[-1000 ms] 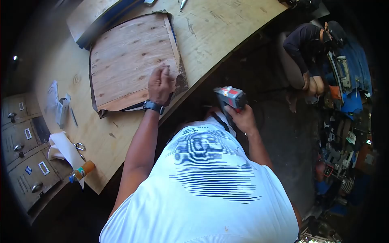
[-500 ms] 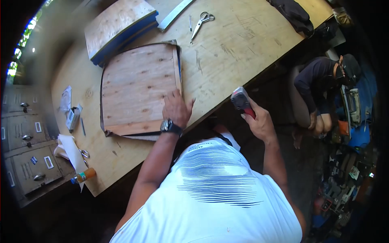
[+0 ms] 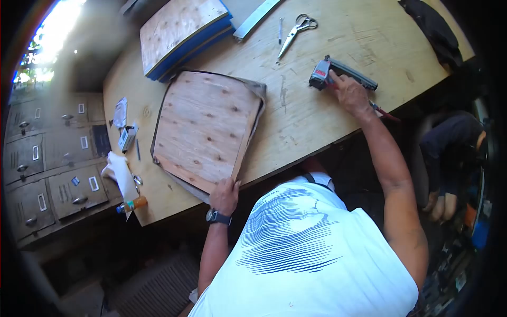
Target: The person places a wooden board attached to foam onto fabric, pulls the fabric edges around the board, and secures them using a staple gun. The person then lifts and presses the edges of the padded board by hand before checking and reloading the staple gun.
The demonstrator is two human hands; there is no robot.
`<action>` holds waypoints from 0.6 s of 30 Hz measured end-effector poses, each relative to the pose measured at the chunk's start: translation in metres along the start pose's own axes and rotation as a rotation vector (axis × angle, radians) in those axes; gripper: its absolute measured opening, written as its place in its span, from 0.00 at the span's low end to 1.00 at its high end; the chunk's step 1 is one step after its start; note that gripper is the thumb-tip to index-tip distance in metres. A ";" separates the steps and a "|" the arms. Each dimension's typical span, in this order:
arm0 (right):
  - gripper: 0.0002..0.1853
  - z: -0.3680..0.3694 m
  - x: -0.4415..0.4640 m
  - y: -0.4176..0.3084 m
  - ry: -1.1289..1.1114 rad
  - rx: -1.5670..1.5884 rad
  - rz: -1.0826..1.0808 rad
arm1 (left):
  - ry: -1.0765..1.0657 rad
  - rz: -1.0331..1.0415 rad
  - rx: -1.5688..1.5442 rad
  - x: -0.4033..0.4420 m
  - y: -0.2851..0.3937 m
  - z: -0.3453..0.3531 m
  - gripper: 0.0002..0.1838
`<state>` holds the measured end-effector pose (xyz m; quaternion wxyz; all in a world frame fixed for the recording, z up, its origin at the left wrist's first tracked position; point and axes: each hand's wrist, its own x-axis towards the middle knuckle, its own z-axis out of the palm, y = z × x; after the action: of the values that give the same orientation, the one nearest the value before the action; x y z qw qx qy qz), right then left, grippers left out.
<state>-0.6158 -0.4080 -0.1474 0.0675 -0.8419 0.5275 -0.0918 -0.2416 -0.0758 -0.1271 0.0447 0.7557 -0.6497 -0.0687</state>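
A square plywood panel (image 3: 203,127) with dark material around its edges lies on the wooden worktable. My left hand (image 3: 225,195), with a watch at the wrist, grips its near corner at the table's front edge. Farther right, my right hand (image 3: 351,94) is closed around a staple gun (image 3: 362,76), which is on its side at the tabletop. A reddish hose (image 3: 385,112) shows beside that wrist. The fingers under the panel's corner are hidden.
Stacked blue-sided plywood panels (image 3: 185,34) stand at the back. Scissors (image 3: 297,37), a pen (image 3: 280,30) and a metal strip (image 3: 257,20) lie beyond the panel. A bottle (image 3: 133,204) lies at the left corner. Dark cloth (image 3: 432,30) and a seated person (image 3: 449,153) are right.
My right hand has brought the staple gun from beyond the table edge onto the tabletop. The panel has turned, and my left hand has slid to its near corner.
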 end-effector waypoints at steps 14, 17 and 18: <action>0.23 0.075 0.060 -0.150 -0.381 1.187 0.062 | 0.537 -1.190 -1.163 -0.082 -0.176 0.002 0.21; 0.25 0.074 0.057 -0.181 -0.413 1.262 0.131 | 0.592 -0.888 -0.879 -0.050 -0.200 0.034 0.23; 0.26 0.069 0.056 -0.187 -0.424 1.291 0.177 | 0.605 -0.739 -0.741 -0.036 -0.203 0.047 0.26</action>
<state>-0.4128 -0.3761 -0.1706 0.6650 -0.5865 0.4093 -0.2151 -0.0564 -0.0084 -0.2037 0.4609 0.8516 -0.2352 -0.0833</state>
